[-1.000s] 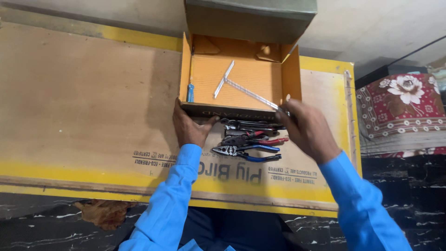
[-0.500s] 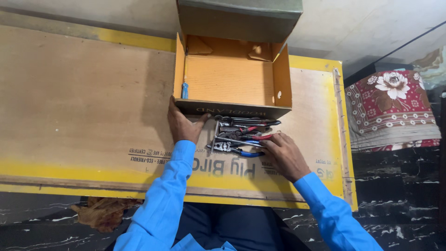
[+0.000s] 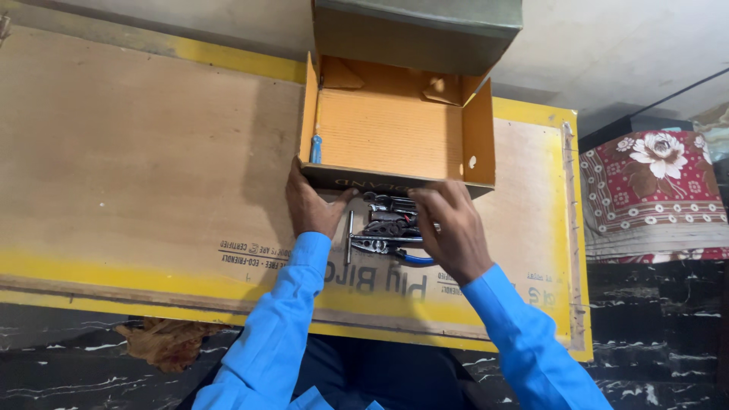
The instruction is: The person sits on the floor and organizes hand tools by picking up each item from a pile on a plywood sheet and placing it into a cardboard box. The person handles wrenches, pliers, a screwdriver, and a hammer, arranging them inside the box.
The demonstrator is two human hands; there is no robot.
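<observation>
An open cardboard box (image 3: 387,133) with an orange inside lies on a plywood board (image 3: 152,152). A small blue-handled screwdriver (image 3: 315,148) lies in its left corner. My left hand (image 3: 313,206) rests on the board, fingers and thumb pressed against the box's front wall. Just in front of the box is a pile of hand tools (image 3: 383,228): pliers with blue handles (image 3: 416,260) and a metal T-handle wrench (image 3: 351,237) lying across them. My right hand (image 3: 449,231) covers the pile's right side with curled fingers; what it grips is hidden.
The box lid (image 3: 418,30) stands up behind the box. The board has yellow edges and lies on a dark marble surface (image 3: 76,364). A floral red cloth (image 3: 653,190) is at the right, and a crumpled brown rag (image 3: 163,342) hangs below the board's front edge.
My right hand drew the T-handle wrench out of the box, laid it on the tool pile, then moved up over the pile. My left hand stayed at the box.
</observation>
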